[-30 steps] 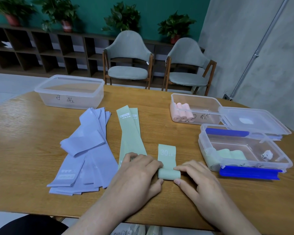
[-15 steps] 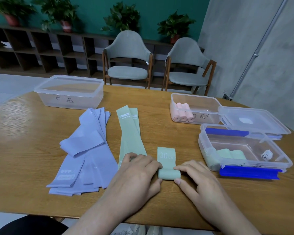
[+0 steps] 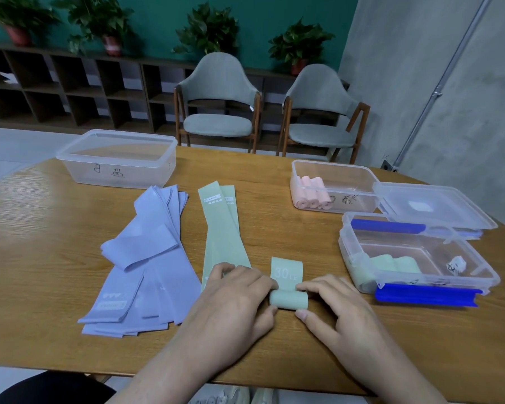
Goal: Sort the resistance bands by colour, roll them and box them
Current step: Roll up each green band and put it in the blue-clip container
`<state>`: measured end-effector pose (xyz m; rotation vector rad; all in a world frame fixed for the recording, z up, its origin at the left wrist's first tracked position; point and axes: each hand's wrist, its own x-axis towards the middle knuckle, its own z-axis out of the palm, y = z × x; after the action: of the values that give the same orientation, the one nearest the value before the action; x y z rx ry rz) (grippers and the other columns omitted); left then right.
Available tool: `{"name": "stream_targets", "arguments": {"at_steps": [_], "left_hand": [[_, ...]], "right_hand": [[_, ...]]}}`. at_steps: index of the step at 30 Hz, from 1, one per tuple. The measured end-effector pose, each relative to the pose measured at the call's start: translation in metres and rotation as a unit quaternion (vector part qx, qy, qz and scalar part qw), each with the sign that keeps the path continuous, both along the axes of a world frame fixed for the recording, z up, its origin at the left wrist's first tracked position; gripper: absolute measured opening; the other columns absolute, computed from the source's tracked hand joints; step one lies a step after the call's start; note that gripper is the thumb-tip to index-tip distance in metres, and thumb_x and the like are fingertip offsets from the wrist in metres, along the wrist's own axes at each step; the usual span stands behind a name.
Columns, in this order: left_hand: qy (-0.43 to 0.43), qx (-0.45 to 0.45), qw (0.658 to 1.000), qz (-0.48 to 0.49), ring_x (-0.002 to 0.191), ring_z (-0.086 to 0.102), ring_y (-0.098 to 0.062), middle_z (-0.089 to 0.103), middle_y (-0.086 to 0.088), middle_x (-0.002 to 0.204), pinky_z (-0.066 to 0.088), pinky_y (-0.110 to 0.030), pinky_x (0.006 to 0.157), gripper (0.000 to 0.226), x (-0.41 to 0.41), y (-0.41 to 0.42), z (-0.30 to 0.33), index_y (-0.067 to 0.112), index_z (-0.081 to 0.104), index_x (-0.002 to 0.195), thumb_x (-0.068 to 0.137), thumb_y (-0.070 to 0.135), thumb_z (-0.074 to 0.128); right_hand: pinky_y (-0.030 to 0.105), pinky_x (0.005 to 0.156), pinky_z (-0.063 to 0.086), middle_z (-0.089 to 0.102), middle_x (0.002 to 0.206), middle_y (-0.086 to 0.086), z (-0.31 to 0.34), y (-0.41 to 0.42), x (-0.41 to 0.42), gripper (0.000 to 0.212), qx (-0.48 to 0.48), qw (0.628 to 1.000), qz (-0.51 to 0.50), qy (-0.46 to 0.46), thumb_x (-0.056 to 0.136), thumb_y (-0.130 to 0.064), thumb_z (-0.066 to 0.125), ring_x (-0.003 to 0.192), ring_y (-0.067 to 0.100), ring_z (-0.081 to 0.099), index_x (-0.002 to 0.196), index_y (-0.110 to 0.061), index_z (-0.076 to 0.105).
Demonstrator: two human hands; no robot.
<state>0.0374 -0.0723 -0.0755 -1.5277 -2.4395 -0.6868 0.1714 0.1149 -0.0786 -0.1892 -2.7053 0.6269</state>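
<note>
The half-rolled green band [image 3: 287, 274] at six o'clock reads "30 LB". A flat green band [image 3: 216, 217] toward twelve carries "HEAVY", upside down. Handwriting on the clear boxes [image 3: 117, 158] is illegible.

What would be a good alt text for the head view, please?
Two hands, left hand and right hand, roll a green band on a wooden table. Flat purple bands and green bands lie left; boxes with pink rolls and green rolls stand right.
</note>
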Motion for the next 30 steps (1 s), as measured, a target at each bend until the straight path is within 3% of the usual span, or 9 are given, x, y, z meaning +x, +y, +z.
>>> {"name": "stream_targets", "arguments": {"at_steps": [19, 24, 30], "left_hand": [[-0.011, 0.004, 1.0, 0.001, 0.101, 0.055, -0.003, 0.059, 0.02, 0.099, 0.032, -0.032, 0.102, 0.026, -0.0014, -0.0006, -0.0005, 0.034, 0.059, 0.109, 0.09, 0.049, 0.051], [-0.007, 0.003, 1.0, -0.003, 0.101, 0.056, -0.006, 0.061, 0.019, 0.1, 0.037, -0.035, 0.101, 0.028, -0.0001, 0.0002, -0.0009, 0.032, 0.063, 0.11, 0.09, 0.048, 0.05], [-0.016, -0.002, 1.0, -0.004, 0.104, 0.053, -0.002, 0.059, 0.021, 0.103, 0.035, -0.035, 0.103, 0.029, -0.0009, -0.0014, 0.0007, 0.036, 0.058, 0.112, 0.088, 0.051, 0.052]], "right_hand": [[0.019, 0.094, 0.038, 0.053, 0.107, -0.028, -0.0002, -0.0009, -0.0007, 0.036, 0.0, 1.0, 0.001, 0.003, 0.092, -0.057, 0.048, 0.108, 0.002, 0.051, 0.114, -0.034, 0.066], [0.017, 0.095, 0.038, 0.052, 0.109, -0.03, 0.0018, -0.0004, -0.0002, 0.039, -0.01, 1.0, -0.003, -0.01, 0.086, -0.061, 0.052, 0.111, 0.002, 0.05, 0.118, -0.039, 0.062], [0.026, 0.094, 0.043, 0.053, 0.108, -0.028, 0.0009, -0.001, -0.0005, 0.038, -0.004, 1.0, 0.003, -0.003, 0.092, -0.058, 0.048, 0.109, 0.003, 0.051, 0.117, -0.036, 0.065]]}}
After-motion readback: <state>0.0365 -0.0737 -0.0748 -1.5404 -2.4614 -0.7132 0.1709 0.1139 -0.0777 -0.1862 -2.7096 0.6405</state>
